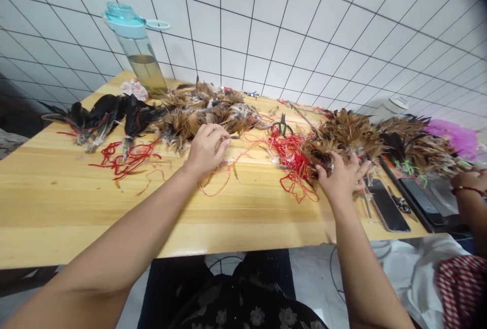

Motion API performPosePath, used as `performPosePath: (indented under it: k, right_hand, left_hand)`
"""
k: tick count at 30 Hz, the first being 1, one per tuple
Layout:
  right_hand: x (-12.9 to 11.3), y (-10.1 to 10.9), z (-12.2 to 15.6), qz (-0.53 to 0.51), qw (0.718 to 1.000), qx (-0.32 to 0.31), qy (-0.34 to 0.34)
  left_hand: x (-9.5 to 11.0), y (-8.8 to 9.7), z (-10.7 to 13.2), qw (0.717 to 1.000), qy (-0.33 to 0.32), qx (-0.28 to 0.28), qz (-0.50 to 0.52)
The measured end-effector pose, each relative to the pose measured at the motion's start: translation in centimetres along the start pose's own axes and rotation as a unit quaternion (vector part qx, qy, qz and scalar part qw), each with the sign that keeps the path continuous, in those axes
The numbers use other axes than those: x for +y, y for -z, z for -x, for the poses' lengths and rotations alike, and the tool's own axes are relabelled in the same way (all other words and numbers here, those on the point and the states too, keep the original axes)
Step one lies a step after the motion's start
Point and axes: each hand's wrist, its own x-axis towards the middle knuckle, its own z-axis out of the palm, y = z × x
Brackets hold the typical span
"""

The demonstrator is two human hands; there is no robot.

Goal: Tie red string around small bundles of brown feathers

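Note:
My left hand (208, 150) is at the front edge of a pile of brown feathers (182, 123), fingers curled and thumb close to them. Some brown shows between thumb and fingers, but what they grip is hidden. With fingers spread, my right hand (342, 179) lies over a second brown feather bunch (350, 134), touching its front. Between the hands is a tangle of red string (291, 154), with thin strands running toward my left hand. Small dark-handled scissors (282, 126) lie just behind the tangle.
Black feather bundles (135, 118) and red string (124, 159) lie at left, before a water bottle (142, 60). At right are a phone (388, 205), scissors (401, 202), more feathers (429, 141) and a pink bag (452, 136). Another person's hand (470, 181) is at far right.

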Motion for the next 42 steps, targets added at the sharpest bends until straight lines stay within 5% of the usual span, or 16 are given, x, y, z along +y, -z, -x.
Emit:
performPosePath:
  k: [5,10,17,22,25,31,38,42]
  right_hand:
    - [-1.4,2.1,4.3,-0.022,0.993,0.04,0.109]
    - [-3.0,1.6,8.0,-0.047,0.967,-0.069,0.241]
    - [-4.6,-1.2,8.5,-0.031,0.981,-0.081,0.172]
    - [-5.0,0.1,7.5,-0.123,0.97,-0.171,0.12]
    - [-5.1,2.4,6.0,-0.309,0.916,-0.226,0.119]
    - [-7.9,5.9,3.0,-0.569,0.761,-0.294,0.101]
    - [-12.9,5.2,2.2,-0.673,0.603,-0.425,0.05]
    - [-14.2,4.2,2.0,-0.699,0.551,-0.456,0.02]
  left_hand:
    - [1.5,0.0,0.1,0.999,-0.03,-0.013,0.006]
    - [1.7,-0.3,0.3,0.999,-0.042,-0.014,0.007]
    - [1.4,-0.2,0.3,0.999,-0.03,-0.015,0.02]
    - [1.3,-0.2,0.3,0.999,-0.03,-0.004,0.028]
    - [1.4,-0.2,0.2,0.999,-0.029,-0.003,0.038]
    - [2.7,-0.1,0.2,0.983,0.0,-0.029,0.182]
    - [4.8,-0.1,0.3,0.854,0.145,-0.187,0.464]
    - [4.6,-0.6,0.3,0.844,0.18,-0.201,0.464]
